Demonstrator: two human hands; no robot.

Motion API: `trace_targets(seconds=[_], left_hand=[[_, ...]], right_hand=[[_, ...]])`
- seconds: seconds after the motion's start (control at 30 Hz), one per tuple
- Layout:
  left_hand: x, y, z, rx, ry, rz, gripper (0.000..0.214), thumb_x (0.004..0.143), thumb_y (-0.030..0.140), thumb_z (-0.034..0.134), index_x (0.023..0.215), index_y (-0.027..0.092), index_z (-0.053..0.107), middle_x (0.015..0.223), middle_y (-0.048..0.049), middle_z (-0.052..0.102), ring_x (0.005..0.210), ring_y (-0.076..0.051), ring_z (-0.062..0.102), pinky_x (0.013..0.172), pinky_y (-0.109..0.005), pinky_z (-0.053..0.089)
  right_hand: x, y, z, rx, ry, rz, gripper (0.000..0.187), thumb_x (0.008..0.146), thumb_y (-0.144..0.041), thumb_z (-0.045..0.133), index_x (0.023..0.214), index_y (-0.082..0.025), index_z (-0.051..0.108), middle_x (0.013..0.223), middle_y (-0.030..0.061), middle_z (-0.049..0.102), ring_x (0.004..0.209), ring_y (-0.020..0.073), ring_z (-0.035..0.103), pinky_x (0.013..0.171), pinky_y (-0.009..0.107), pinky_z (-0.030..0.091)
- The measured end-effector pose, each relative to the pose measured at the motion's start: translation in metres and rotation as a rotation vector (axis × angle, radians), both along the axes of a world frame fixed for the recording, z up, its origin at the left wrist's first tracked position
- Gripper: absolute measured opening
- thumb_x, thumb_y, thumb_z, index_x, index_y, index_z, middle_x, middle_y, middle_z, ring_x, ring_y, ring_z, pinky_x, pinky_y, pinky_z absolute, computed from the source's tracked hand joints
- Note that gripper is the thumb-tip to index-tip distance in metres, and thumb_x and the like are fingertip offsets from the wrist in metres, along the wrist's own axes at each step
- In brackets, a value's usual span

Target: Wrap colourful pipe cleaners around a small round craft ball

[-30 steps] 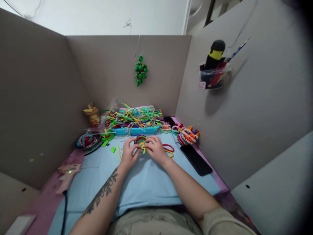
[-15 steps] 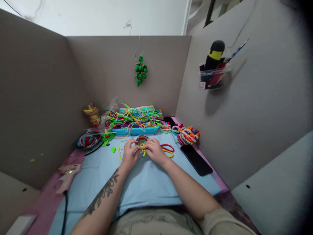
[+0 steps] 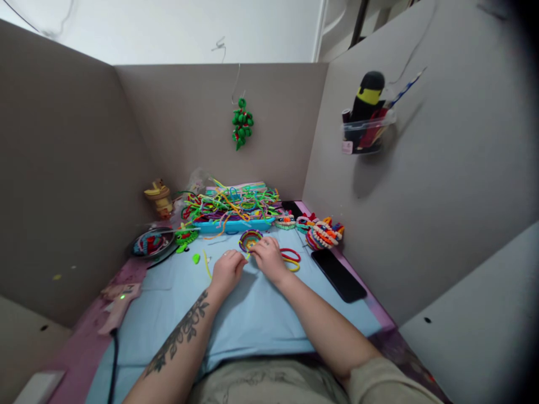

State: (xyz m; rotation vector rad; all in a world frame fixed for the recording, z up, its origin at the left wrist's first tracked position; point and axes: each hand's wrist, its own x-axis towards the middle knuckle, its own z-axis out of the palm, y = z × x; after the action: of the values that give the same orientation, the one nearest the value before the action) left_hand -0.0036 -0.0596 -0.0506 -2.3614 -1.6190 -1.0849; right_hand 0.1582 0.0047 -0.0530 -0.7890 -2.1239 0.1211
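Observation:
A small round piece (image 3: 248, 236), coiled in bands of purple, green, orange and yellow fuzzy stems, is tilted toward me above the blue cloth. My right hand (image 3: 269, 260) is closed on its lower right edge with thumb and fingers. Just below that edge my left hand (image 3: 228, 271) is closed in a pinch on a short yellow-green stem end (image 3: 248, 256). Left of my hands lie a loose yellow stem (image 3: 206, 262) and a bright green scrap (image 3: 196, 258). A red bent stem (image 3: 291, 254) and a yellow bent one (image 3: 292, 266) rest beside my right hand.
A blue tray (image 3: 231, 227) heaped with colourful stems (image 3: 236, 203) stands at the back. Finished-looking fuzzy figures (image 3: 323, 233) sit at the right, above a black phone (image 3: 339, 276). A pink glue gun (image 3: 118, 308) with a cable and a metal bowl (image 3: 169, 250) are at the left. Grey panels enclose the table.
My left hand has let go of the round piece's edge and moved down, now pinching the yellow-green end. The piece has shifted slightly up and right, still in my right hand.

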Motion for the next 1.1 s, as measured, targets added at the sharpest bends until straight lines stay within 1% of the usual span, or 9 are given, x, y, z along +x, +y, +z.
trace_targets(seconds=[0.2, 0.33, 0.4, 0.53, 0.63, 0.77, 0.83, 0.97, 1.1], left_hand=[[-0.017, 0.004, 0.007, -0.017, -0.085, -0.015, 0.018, 0.085, 0.025, 0.050, 0.069, 0.021, 0.058, 0.070, -0.0039, 0.055, 0.071, -0.020, 0.051, 0.067, -0.030, 0.038], [-0.024, 0.009, 0.005, -0.067, -0.198, -0.019, 0.018, 0.084, 0.028, 0.051, 0.070, 0.020, 0.058, 0.069, -0.0031, 0.056, 0.071, -0.019, 0.052, 0.071, -0.032, 0.040], [-0.024, 0.011, 0.004, -0.086, -0.306, -0.016, 0.018, 0.083, 0.031, 0.052, 0.071, 0.020, 0.059, 0.078, -0.0052, 0.058, 0.080, -0.020, 0.055, 0.078, -0.034, 0.042], [-0.019, 0.011, 0.003, -0.204, -0.528, -0.092, 0.022, 0.084, 0.036, 0.050, 0.072, 0.018, 0.058, 0.121, -0.0115, 0.054, 0.110, -0.023, 0.052, 0.094, -0.037, 0.040], [-0.016, 0.010, 0.002, -0.352, -0.650, -0.174, 0.024, 0.085, 0.037, 0.048, 0.073, 0.017, 0.055, 0.118, -0.0113, 0.058, 0.102, -0.021, 0.057, 0.088, -0.035, 0.045], [-0.013, 0.012, -0.001, -0.286, -0.636, -0.112, 0.022, 0.083, 0.035, 0.051, 0.072, 0.017, 0.058, 0.097, -0.0081, 0.063, 0.093, -0.020, 0.059, 0.087, -0.034, 0.045], [-0.013, 0.013, -0.002, -0.244, -0.592, -0.107, 0.020, 0.081, 0.034, 0.053, 0.072, 0.017, 0.060, 0.094, -0.0074, 0.064, 0.094, -0.020, 0.059, 0.089, -0.034, 0.044], [-0.017, 0.014, -0.001, -0.221, -0.621, -0.083, 0.019, 0.082, 0.034, 0.053, 0.085, 0.018, 0.062, 0.105, -0.0090, 0.063, 0.103, -0.021, 0.058, 0.090, -0.036, 0.045], [-0.021, 0.014, 0.000, -0.210, -0.566, -0.083, 0.029, 0.085, 0.033, 0.047, 0.107, 0.019, 0.061, 0.118, -0.0107, 0.059, 0.113, -0.022, 0.053, 0.097, -0.040, 0.041]], right_hand=[[0.007, 0.006, 0.001, -0.070, 0.038, 0.118, 0.017, 0.079, -0.010, 0.060, 0.081, -0.023, 0.070, 0.082, 0.0035, 0.067, 0.090, 0.0210, 0.050, 0.087, 0.039, 0.036], [0.003, 0.005, 0.004, -0.211, 0.103, 0.232, 0.012, 0.078, -0.012, 0.062, 0.079, -0.021, 0.070, 0.078, 0.0035, 0.067, 0.086, 0.0199, 0.053, 0.081, 0.035, 0.040], [0.003, 0.005, 0.005, -0.321, 0.134, 0.265, 0.010, 0.078, -0.014, 0.062, 0.077, -0.020, 0.069, 0.077, 0.0033, 0.066, 0.084, 0.0191, 0.055, 0.079, 0.033, 0.041], [0.006, 0.008, 0.004, -0.583, 0.177, 0.345, 0.008, 0.077, -0.018, 0.059, 0.080, -0.018, 0.067, 0.082, 0.0029, 0.064, 0.082, 0.0173, 0.057, 0.077, 0.030, 0.042], [0.007, 0.011, 0.000, -0.712, 0.224, 0.408, 0.012, 0.078, -0.021, 0.057, 0.085, -0.017, 0.066, 0.086, 0.0027, 0.064, 0.083, 0.0164, 0.058, 0.076, 0.028, 0.042], [0.002, 0.009, -0.004, -0.755, 0.241, 0.370, 0.013, 0.078, -0.026, 0.057, 0.081, -0.016, 0.065, 0.079, 0.0018, 0.063, 0.075, 0.0148, 0.056, 0.068, 0.025, 0.041], [-0.001, 0.008, -0.004, -0.778, 0.251, 0.342, 0.013, 0.077, -0.026, 0.057, 0.074, -0.016, 0.064, 0.071, 0.0005, 0.061, 0.067, 0.0134, 0.053, 0.063, 0.024, 0.039], [0.002, 0.008, -0.001, -0.814, 0.324, 0.297, 0.012, 0.074, -0.026, 0.059, 0.070, -0.015, 0.062, 0.067, 0.0002, 0.060, 0.063, 0.0127, 0.051, 0.061, 0.024, 0.038], [0.008, 0.012, 0.000, -0.861, 0.361, 0.303, 0.013, 0.071, -0.028, 0.062, 0.071, -0.015, 0.063, 0.068, 0.0007, 0.060, 0.063, 0.0130, 0.051, 0.061, 0.025, 0.038]])
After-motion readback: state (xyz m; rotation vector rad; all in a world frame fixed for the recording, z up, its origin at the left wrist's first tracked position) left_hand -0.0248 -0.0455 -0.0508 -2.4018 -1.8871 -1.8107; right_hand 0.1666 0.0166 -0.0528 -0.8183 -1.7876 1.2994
